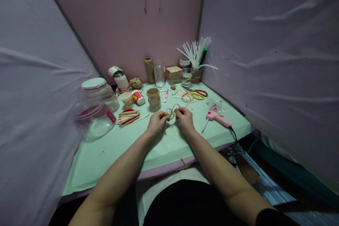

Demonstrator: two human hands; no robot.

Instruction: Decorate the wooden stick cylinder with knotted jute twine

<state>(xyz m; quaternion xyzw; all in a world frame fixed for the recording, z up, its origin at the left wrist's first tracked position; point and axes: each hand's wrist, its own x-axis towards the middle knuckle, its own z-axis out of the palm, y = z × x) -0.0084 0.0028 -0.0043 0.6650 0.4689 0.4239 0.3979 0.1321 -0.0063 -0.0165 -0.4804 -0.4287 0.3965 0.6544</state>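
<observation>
My left hand and my right hand meet over the mint-green table. Both pinch a short piece of tan jute twine that loops up between the fingertips. Just beyond the hands stands a small jar wrapped in twine. More loose twine trails toward the scissors.
Wooden craft sticks lie on a red lid at left, beside clear plastic jars. A pink glue gun with its black cord lies at right. Red and yellow scissors, a twine ball, paper cups and a holder of glue sticks stand behind.
</observation>
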